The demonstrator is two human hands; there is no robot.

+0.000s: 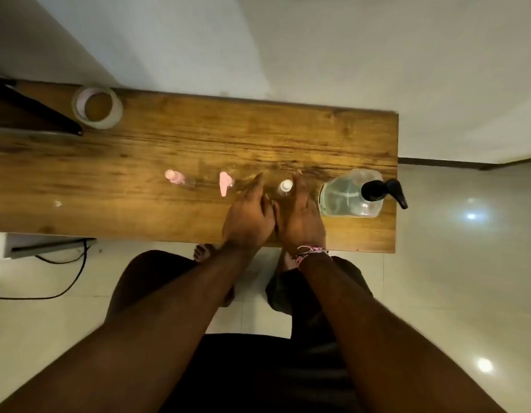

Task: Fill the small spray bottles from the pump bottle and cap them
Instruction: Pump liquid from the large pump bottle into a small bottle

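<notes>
Wooden bench (pixel 169 138), long, seen from above over pale floor tiles. Near the right end, close to the front edge: clear pump bottle (pixel 350 195) with black pump head (pixel 380 190) pointing off the right edge. Just left of it, small spray bottle with white cap (pixel 285 186), standing between both hands. Left hand (pixel 248 214) and right hand (pixel 300 217) side by side, fingers fairly straight and reaching forward, gripping nothing visible; contact with the white-capped bottle not clear. Thread bracelet (pixel 310 251) on the right wrist. Further left along the bench: pink-topped spray bottle (pixel 226 183), then another pink-capped one (pixel 176 178). Tape roll (pixel 98 107) at the back edge, towards the left end.
</notes>
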